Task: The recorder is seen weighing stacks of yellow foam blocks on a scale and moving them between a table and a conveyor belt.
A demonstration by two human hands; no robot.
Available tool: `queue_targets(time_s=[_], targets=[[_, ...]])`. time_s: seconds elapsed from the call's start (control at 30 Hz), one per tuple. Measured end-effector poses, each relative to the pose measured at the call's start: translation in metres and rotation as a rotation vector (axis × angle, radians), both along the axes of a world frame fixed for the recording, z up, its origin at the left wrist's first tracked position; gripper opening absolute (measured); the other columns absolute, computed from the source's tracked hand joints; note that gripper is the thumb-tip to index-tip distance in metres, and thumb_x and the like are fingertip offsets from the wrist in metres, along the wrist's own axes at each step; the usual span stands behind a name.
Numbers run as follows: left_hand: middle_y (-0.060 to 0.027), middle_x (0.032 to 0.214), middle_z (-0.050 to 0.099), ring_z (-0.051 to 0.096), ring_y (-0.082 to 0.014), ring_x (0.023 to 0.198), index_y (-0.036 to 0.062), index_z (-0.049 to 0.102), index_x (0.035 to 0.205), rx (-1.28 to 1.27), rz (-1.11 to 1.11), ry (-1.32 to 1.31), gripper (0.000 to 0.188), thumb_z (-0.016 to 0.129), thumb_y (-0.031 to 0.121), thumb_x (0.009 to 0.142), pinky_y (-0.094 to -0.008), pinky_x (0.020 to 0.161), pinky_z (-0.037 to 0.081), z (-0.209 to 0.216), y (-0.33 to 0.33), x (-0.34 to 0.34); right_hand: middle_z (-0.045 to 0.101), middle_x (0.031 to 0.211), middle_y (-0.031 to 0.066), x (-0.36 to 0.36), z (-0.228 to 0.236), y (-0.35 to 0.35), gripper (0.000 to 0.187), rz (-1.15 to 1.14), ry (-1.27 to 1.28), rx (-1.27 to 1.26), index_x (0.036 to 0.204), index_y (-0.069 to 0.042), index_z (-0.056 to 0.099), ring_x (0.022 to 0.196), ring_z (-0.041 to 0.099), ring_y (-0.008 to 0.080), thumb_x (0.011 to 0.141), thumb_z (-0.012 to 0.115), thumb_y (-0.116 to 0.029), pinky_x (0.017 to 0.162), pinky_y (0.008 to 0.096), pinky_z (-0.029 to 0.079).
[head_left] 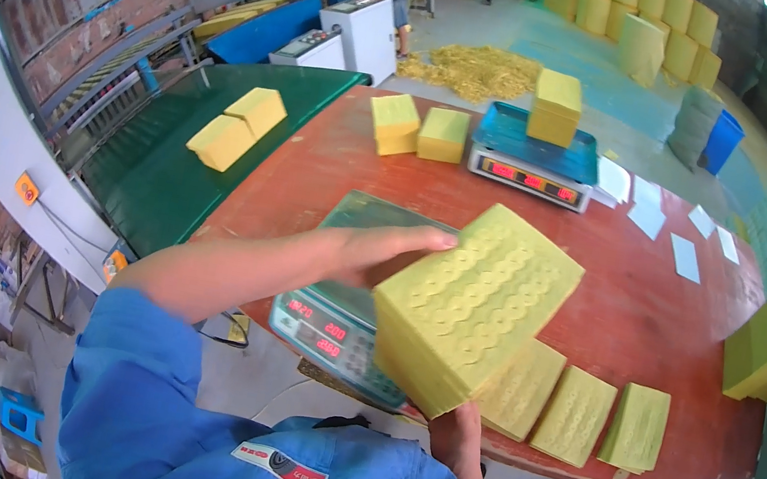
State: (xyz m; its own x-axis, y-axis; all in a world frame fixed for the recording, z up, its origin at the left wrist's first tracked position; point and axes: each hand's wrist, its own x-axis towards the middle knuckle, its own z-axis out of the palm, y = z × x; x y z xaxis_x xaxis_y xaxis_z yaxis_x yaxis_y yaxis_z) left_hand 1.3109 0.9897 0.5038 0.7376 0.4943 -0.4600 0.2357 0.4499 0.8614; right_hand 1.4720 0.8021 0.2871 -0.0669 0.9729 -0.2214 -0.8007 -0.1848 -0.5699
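I hold a thick yellow-green block of stacked perforated sheets (pixel 469 307) between both hands, tilted above the near digital scale (pixel 340 319). My left hand (pixel 392 246) presses flat against the block's left side. My right hand (pixel 456 424) supports it from below and is mostly hidden by the block. The scale's green platform lies just under and left of the block.
Three thin yellow stacks (pixel 577 414) lie at the red table's (pixel 635 312) near edge. A second scale (pixel 531 158) carries a yellow block (pixel 556 106). Two blocks (pixel 417 129) sit behind it; two more (pixel 238 127) rest on the green conveyor (pixel 160 182). White slips (pixel 685 257) lie right.
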Motion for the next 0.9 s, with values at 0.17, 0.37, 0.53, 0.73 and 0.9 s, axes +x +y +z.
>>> queue_targets(time_s=[0.17,0.37,0.53,0.73,0.9], targets=[[-0.0103,0.133,0.061,0.063,-0.0206,0.115,0.0067,0.052,0.139,0.046,0.216,-0.057,0.057,0.05,0.047,0.098,-0.0391,0.099,0.051,-0.015,-0.03,0.071,0.055,0.136,0.0132,0.118,0.014,-0.027,0.069,-0.046,-0.24,0.016,0.143,0.004,0.04,0.122,0.053,0.0212,0.093,0.063,-0.039,0.106,0.0369,0.04],[-0.0119,0.132,0.061,0.061,-0.0235,0.117,0.0043,0.051,0.138,0.02,0.149,-0.343,0.059,0.051,0.046,0.096,-0.041,0.099,0.049,-0.036,-0.041,0.239,0.055,0.135,0.0108,0.315,0.049,-0.042,0.074,-0.139,-0.475,0.126,0.144,0.005,0.041,0.125,0.049,0.0174,0.094,0.064,-0.044,0.104,0.0333,0.04],[-0.0113,0.128,0.062,0.061,-0.0238,0.116,0.005,0.053,0.136,-0.04,0.044,-0.317,0.06,0.053,0.049,0.095,-0.0408,0.099,0.049,-0.064,-0.051,0.393,0.056,0.136,0.0139,0.463,0.028,-0.067,0.071,-0.124,-0.548,0.009,0.145,0.004,0.041,0.123,0.056,0.0239,0.096,0.061,-0.043,0.099,0.0412,0.049],[-0.0105,0.136,0.056,0.053,-0.0281,0.126,0.009,0.047,0.141,-0.093,-0.073,-0.16,0.071,0.052,0.061,0.094,-0.0509,0.102,0.046,-0.102,-0.048,0.517,0.06,0.132,0.0141,0.572,-0.005,-0.066,0.064,0.008,-0.509,-0.162,0.143,-0.005,0.047,0.112,0.062,0.0293,0.097,0.055,-0.049,0.086,0.0463,0.055],[-0.0114,0.145,0.049,0.045,-0.0364,0.133,0.0188,0.041,0.147,-0.133,-0.111,-0.059,0.071,0.051,0.064,0.093,-0.0703,0.101,0.037,-0.109,-0.045,0.594,0.06,0.129,0.0131,0.632,-0.02,-0.035,0.053,-0.184,-0.493,-0.238,0.142,-0.007,0.049,0.111,0.062,0.0285,0.101,0.049,-0.042,0.086,0.0473,0.057]])
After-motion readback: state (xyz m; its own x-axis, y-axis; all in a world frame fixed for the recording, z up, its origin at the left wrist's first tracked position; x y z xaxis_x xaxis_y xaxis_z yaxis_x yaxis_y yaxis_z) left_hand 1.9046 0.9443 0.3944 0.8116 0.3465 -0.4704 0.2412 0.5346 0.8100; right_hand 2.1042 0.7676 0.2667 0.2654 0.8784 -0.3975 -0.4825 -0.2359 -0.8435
